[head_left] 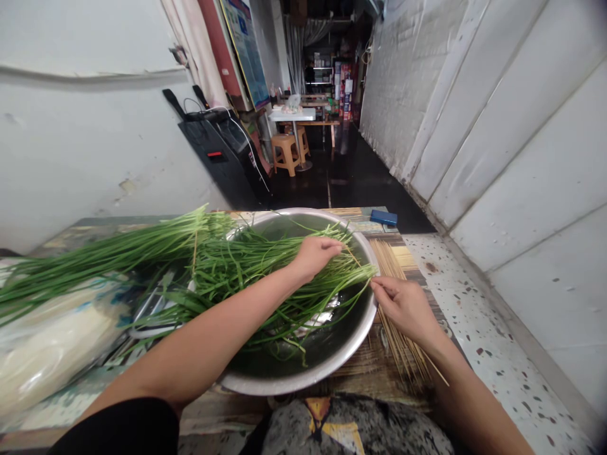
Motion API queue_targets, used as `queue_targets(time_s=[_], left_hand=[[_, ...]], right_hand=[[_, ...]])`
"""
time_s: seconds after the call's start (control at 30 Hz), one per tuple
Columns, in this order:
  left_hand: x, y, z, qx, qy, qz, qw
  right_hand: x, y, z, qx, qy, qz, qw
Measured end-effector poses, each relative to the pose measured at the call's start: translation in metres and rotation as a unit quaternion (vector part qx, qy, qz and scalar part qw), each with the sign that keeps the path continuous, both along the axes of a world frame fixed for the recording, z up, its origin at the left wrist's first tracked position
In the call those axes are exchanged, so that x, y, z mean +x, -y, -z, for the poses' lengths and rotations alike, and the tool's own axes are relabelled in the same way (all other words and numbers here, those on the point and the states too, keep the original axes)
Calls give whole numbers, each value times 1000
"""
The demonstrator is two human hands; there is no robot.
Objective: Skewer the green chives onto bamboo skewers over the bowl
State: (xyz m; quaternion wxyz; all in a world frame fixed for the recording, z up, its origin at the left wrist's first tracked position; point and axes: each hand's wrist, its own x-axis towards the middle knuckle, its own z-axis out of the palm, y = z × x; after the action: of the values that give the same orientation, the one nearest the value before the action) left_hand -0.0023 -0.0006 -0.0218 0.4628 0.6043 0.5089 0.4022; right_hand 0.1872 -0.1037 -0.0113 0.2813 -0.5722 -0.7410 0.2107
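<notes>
A wide metal basin (303,382) holds a loose heap of long garlic chives (265,259), pale ends to the right. My left hand (315,256) reaches across the heap, fingers pinched together by the upper pale ends; what they hold is hidden. A thin bamboo skewer (351,254) crosses the stems beside those fingertips. At the basin's right rim, my right hand (403,306) pinches the pale tips of a bunch of chives (363,273). Below this hand lies a fan of bamboo skewers (398,347), partly covered by the wrist.
More chives (142,243) lie left of the basin, a skewer across their pale ends. Nearer me is a clear plastic bag (61,341) with pale contents. A small blue box (384,218) sits at the table's far edge. Beyond stand a black machine (222,151) and stools (285,153).
</notes>
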Motion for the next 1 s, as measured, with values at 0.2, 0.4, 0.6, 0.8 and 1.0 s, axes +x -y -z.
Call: queue_targets(time_s=[0.2, 0.4, 0.6, 0.8, 1.0], left_hand=[[1, 0, -1, -1, -3, -11, 1000], [1, 0, 0, 4, -2, -10, 1000], [1, 1, -1, 5, -1, -10, 1000], [0, 1, -1, 6, 0, -9, 1000], [1, 3, -2, 1, 12, -9, 1000]], right_hand=[[-1, -1, 0, -1, 7, 3, 1000], [0, -1, 0, 0, 2, 2, 1000], [0, -1, 1, 3, 11, 4, 1000], [0, 0, 0, 5, 13, 2, 1000], [0, 0, 2, 10, 14, 1, 1000]])
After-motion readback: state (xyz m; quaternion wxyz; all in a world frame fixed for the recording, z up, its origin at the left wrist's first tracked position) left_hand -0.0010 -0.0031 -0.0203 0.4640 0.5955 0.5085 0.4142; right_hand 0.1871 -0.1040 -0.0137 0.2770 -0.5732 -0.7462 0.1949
